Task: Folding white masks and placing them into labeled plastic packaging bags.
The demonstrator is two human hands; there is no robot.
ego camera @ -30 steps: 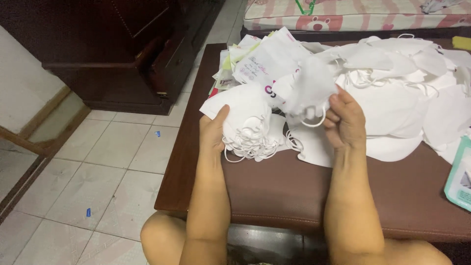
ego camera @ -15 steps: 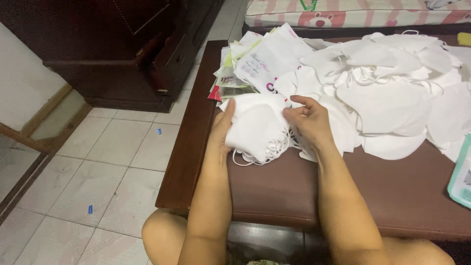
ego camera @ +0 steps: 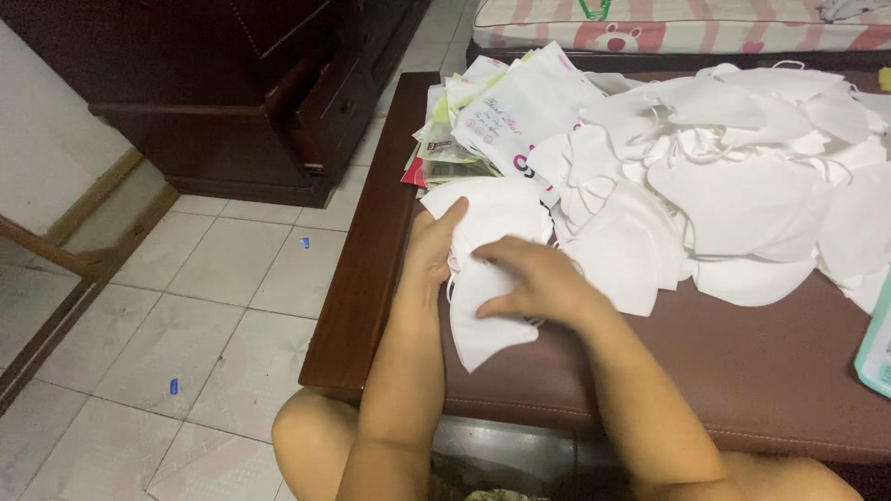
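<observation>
From the head camera, both hands are down on a small stack of white face masks (ego camera: pixel 487 278) that sits near the left edge of the dark brown table (ego camera: pixel 742 371). The left hand (ego camera: pixel 429 264) lies against the stack's left side, thumb stretched up over the top mask and fingers tucked along the side, so it holds the stack loosely rather than pinching it. The right hand (ego camera: pixel 538 283) lies flat across the top of the stack, fingers together and pointing left, pressing down on the masks; whether it grips anything underneath cannot be told. Just to the right, touching the stack, a big loose heap of white masks (ego camera: pixel 733 176) spreads across the table toward its right edge. At the far left corner lies a pile of packets (ego camera: pixel 483 121), white ones over coloured ones. A pale green box (ego camera: pixel 877 348) pokes in at the right edge. Off the table's left side there is tiled floor (ego camera: pixel 186 306) and a dark wooden cabinet (ego camera: pixel 251 83).
</observation>
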